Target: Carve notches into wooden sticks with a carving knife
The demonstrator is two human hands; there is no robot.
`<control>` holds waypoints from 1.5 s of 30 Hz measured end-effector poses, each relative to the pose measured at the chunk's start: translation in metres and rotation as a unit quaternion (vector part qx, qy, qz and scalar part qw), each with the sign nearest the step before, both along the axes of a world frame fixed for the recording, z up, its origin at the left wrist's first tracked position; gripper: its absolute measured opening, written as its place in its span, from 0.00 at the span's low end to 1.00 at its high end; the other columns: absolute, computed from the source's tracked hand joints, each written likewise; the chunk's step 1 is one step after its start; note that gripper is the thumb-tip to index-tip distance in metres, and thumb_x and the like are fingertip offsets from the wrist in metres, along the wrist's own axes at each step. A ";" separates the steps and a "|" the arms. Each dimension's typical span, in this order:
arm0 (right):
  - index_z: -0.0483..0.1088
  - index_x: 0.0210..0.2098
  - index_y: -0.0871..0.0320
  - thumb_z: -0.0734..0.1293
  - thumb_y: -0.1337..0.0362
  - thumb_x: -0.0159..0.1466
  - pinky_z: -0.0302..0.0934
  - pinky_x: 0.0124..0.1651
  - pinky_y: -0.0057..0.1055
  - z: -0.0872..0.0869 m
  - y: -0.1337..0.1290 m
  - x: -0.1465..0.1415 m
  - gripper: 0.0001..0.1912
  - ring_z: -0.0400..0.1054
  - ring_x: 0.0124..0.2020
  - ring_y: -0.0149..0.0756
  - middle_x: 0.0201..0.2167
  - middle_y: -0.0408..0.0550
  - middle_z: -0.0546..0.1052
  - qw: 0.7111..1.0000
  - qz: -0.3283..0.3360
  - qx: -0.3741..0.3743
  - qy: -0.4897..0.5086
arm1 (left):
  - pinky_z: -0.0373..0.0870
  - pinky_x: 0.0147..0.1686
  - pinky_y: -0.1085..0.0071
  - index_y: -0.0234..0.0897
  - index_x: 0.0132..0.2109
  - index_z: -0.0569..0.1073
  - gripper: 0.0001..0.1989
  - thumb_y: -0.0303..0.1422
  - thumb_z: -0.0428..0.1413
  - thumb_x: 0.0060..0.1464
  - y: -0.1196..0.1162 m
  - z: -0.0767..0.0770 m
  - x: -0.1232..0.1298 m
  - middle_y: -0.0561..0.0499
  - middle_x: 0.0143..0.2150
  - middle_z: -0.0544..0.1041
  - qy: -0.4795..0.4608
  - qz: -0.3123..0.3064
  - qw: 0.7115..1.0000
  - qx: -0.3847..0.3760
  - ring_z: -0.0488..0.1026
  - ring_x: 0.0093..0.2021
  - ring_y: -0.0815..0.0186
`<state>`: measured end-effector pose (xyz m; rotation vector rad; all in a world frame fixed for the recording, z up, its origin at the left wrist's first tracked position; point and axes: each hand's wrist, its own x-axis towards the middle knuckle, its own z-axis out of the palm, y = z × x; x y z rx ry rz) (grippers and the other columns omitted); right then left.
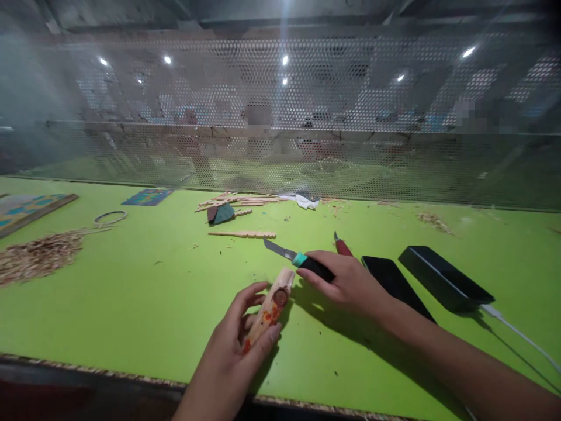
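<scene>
My left hand (241, 339) is closed around a pale piece of wood (268, 309) with orange-red paint marks and a round brown spot near its far end. In my right hand (342, 278) is a utility knife (313, 268) with a black and turquoise handle. Its blade is out, pointing left and away from me, just above the wood's far end and apart from it. Beyond the blade a thin carved wooden stick (243, 234) lies on the green table (144, 304). A red-handled carving knife (342, 244) lies behind my right hand.
A black phone (397, 283) and a black box (442, 275) with a white cable (521, 333) lie at right. Wood shavings (41, 254) pile up at left, near a ring (109, 218). Thin sticks (249, 200) and sandpaper pieces (222, 214) lie before a perforated metal screen (280, 146).
</scene>
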<state>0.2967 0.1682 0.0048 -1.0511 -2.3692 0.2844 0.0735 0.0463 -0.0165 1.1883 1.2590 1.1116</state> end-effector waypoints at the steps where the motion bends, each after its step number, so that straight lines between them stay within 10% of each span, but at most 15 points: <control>1: 0.75 0.46 0.56 0.63 0.55 0.74 0.67 0.42 0.38 0.000 0.000 0.000 0.14 0.78 0.39 0.46 0.41 0.54 0.84 1.000 0.007 0.000 0.000 | 0.75 0.45 0.68 0.47 0.66 0.67 0.29 0.43 0.64 0.61 0.000 -0.001 0.000 0.43 0.63 0.74 -0.026 0.007 1.000 -0.011 0.78 0.51 0.55; 15: 0.75 0.46 0.57 0.62 0.55 0.73 0.69 0.40 0.36 0.002 -0.006 0.000 0.13 0.77 0.36 0.43 0.37 0.53 0.83 0.999 0.047 0.012 0.013 | 0.63 0.69 0.54 0.48 0.59 0.81 0.25 0.53 0.61 0.61 0.001 -0.001 -0.014 0.48 0.63 0.79 -0.045 0.052 0.997 -0.028 0.70 0.67 0.46; 20: 0.74 0.49 0.56 0.63 0.56 0.73 0.70 0.44 0.37 0.001 -0.007 0.001 0.13 0.78 0.38 0.43 0.39 0.53 0.84 0.998 0.047 0.022 0.029 | 0.73 0.59 0.64 0.47 0.60 0.80 0.25 0.51 0.62 0.62 0.002 -0.005 -0.018 0.47 0.60 0.80 -0.081 0.002 0.996 -0.041 0.74 0.61 0.51; 23: 0.74 0.50 0.57 0.64 0.57 0.73 0.70 0.44 0.36 -0.001 -0.008 0.001 0.13 0.78 0.39 0.43 0.40 0.54 0.84 0.997 0.058 0.028 0.034 | 0.76 0.38 0.73 0.43 0.64 0.76 0.28 0.51 0.61 0.63 0.002 -0.008 -0.018 0.46 0.43 0.84 -0.116 -0.006 0.991 -0.069 0.80 0.40 0.62; 27: 0.74 0.49 0.57 0.64 0.57 0.73 0.69 0.40 0.34 0.000 -0.009 0.001 0.12 0.78 0.36 0.42 0.39 0.53 0.83 0.995 0.085 0.033 0.034 | 0.54 0.16 0.80 0.37 0.67 0.67 0.35 0.54 0.59 0.63 0.001 -0.007 -0.014 0.58 0.20 0.69 -0.189 -0.028 0.973 -0.127 0.56 0.16 0.75; 45: 0.74 0.50 0.58 0.63 0.53 0.74 0.67 0.35 0.38 0.000 -0.011 0.001 0.16 0.76 0.32 0.44 0.34 0.52 0.81 0.985 0.155 0.072 0.014 | 0.49 0.11 0.84 0.42 0.45 0.68 0.21 0.55 0.58 0.63 0.003 -0.005 -0.009 0.63 0.28 0.64 -0.218 -0.064 0.967 -0.114 0.51 0.14 0.81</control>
